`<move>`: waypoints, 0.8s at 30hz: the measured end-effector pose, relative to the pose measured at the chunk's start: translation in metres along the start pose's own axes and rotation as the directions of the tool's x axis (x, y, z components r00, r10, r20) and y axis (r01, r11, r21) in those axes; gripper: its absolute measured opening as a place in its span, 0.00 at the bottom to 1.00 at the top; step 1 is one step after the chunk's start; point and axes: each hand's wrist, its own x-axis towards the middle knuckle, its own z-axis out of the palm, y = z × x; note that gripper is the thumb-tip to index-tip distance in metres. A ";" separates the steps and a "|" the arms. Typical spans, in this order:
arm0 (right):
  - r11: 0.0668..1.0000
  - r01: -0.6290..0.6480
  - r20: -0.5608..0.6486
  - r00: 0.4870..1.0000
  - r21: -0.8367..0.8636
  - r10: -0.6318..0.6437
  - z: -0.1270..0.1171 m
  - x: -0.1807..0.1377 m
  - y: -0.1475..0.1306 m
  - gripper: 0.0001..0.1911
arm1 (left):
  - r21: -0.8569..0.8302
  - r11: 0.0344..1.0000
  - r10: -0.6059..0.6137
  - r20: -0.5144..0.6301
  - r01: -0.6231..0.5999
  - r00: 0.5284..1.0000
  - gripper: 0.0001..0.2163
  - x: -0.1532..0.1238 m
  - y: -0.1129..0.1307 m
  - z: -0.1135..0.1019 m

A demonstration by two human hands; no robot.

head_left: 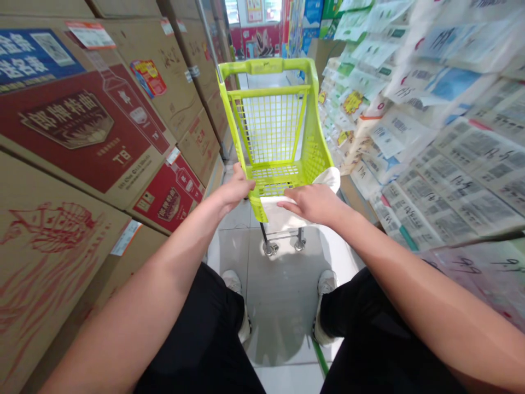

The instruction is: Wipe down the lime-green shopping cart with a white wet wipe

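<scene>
A lime-green shopping cart [320,126] with a grid basket stands on the floor straight ahead, its bare basket facing me. My left hand [238,187] is closed on the cart's near left corner. Over the near rim drapes a white cloth [283,213], with another fold of it sticking up at the right corner. My right hand [311,201] grips the cloth against that rim, fingers bent over it and thumb pointing left. Part of the rim is hidden under the cloth and hand.
Stacked cardboard cartons [135,131] line the left side closely. On the right rise piles of plastic-wrapped paper packs [451,164] with handwritten prices. The tiled aisle [274,306] between them is narrow. A green strip [320,355] lies by my right shoe.
</scene>
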 end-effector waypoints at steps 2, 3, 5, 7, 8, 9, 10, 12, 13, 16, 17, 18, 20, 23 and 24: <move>0.999 -0.014 0.019 1.000 -0.036 0.015 0.000 -0.004 0.005 0.33 | -0.079 0.991 -0.103 0.024 0.104 0.994 0.33 0.000 0.007 -0.009; 0.998 -0.019 0.026 0.999 -0.051 0.021 0.000 -0.005 0.005 0.33 | -0.130 0.981 -0.138 0.034 0.141 0.990 0.35 -0.001 0.010 -0.011; 0.997 -0.026 0.037 0.999 -0.073 0.029 0.001 -0.005 -0.001 0.33 | -0.236 0.957 -0.162 0.048 0.169 0.986 0.38 -0.005 0.016 -0.010; 0.997 -0.014 0.034 0.999 -0.077 0.017 0.002 -0.003 -0.010 0.33 | -0.323 0.927 -0.181 0.055 0.189 0.982 0.41 -0.010 0.020 -0.006; 0.997 0.003 0.029 1.000 -0.075 -0.001 0.002 -0.001 -0.016 0.33 | -0.351 0.915 -0.194 0.052 0.200 0.980 0.41 -0.013 0.022 -0.002; 0.997 0.022 0.026 0.999 -0.073 -0.020 0.002 0.001 -0.022 0.33 | -0.369 0.905 -0.205 0.051 0.210 0.977 0.42 -0.016 0.024 0.002; 0.997 0.037 0.026 0.999 -0.073 -0.035 0.001 0.004 -0.029 0.33 | -0.380 0.900 -0.209 0.053 0.213 0.977 0.42 -0.019 0.025 0.007; 0.996 0.051 0.039 0.998 -0.073 -0.048 0.000 0.009 -0.042 0.32 | -0.391 0.897 -0.196 0.063 0.205 0.979 0.41 -0.027 0.028 0.016; 0.996 0.054 0.041 0.998 -0.074 -0.051 -0.001 0.011 -0.048 0.32 | -0.394 0.898 -0.182 0.074 0.197 0.980 0.41 -0.030 0.029 0.020; 0.996 0.057 0.035 0.998 -0.064 -0.055 -0.004 0.014 -0.062 0.30 | -0.382 0.906 -0.146 0.121 0.182 0.982 0.41 -0.038 0.029 0.029; 0.997 0.053 0.032 0.998 -0.059 -0.051 -0.005 0.013 -0.065 0.30 | -0.358 0.916 -0.144 0.134 0.183 0.981 0.40 -0.039 0.028 0.030; 0.997 0.046 0.034 0.998 -0.054 -0.044 -0.006 0.013 -0.066 0.30 | -0.323 0.929 -0.143 0.139 0.181 0.980 0.39 -0.038 0.028 0.029; 0.998 0.040 0.039 0.999 -0.044 -0.038 -0.008 0.010 -0.066 0.30 | -0.243 0.955 -0.139 0.132 0.168 0.981 0.37 -0.035 0.026 0.026; 0.999 0.027 0.047 0.999 -0.038 -0.025 -0.009 0.006 -0.061 0.30 | -0.174 0.969 -0.153 0.133 0.175 0.979 0.38 -0.025 0.024 0.016; 0.999 0.015 0.053 0.998 -0.043 -0.013 -0.009 0.004 -0.058 0.30 | -0.172 0.966 -0.174 0.131 0.195 0.976 0.39 -0.021 0.024 0.014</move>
